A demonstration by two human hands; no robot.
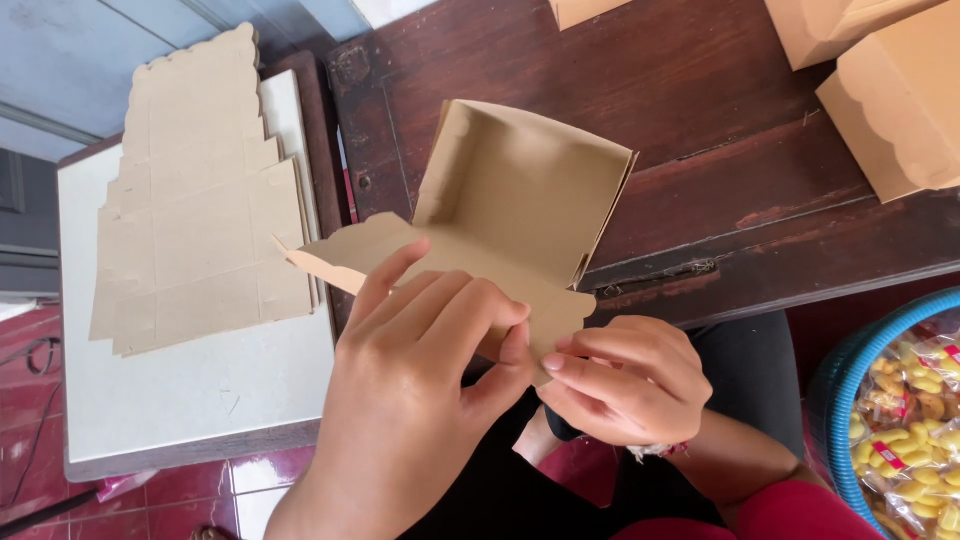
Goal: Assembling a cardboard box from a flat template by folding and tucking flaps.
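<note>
I see my left hand (420, 350) and right hand (625, 380) pinching the scalloped flap of a matte brown cardboard box (520, 190). Flat die-cut blanks (200, 200) lie stacked beside it.

Flat cardboard blanks (195, 200) on white board (190, 400) — folded boxes (890, 100), blue snack basket (835, 385) right.

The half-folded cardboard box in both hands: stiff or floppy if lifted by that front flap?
Probably floppy: the half-folded cardboard box is thin sheet, and its scalloped flap already bows between the left hand and right hand. Likely light, since it is empty. Its open walls may skew or crease.
</note>
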